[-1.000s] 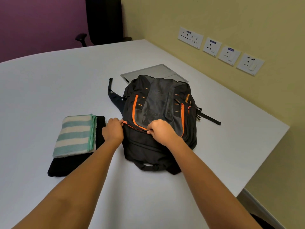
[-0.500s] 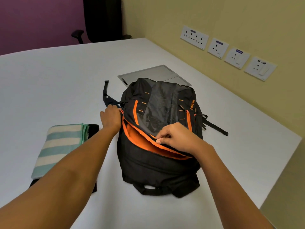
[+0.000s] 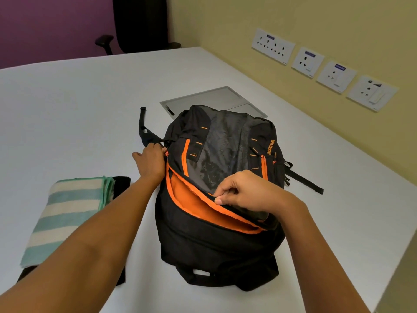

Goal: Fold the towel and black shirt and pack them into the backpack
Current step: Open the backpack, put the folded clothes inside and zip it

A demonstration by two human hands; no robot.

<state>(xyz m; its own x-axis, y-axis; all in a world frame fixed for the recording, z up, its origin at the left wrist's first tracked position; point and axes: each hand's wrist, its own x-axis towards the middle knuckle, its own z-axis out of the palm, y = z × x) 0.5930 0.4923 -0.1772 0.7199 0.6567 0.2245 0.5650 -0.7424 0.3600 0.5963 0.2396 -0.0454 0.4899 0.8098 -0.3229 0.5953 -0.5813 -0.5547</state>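
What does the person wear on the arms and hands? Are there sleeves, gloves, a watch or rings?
Nothing worn shows. The left forearm and right forearm are bare to the picture's edge, with no sleeves in view. The left hand and right hand have no gloves, and no watch, bracelet or ring shows on the visible sides.

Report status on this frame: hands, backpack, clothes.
Left hand grips backpack side, right hand pinches its flap edge. Compartment open, orange lining showing. Folded towel on black shirt beside it, unpacked. Opening unobstructed.
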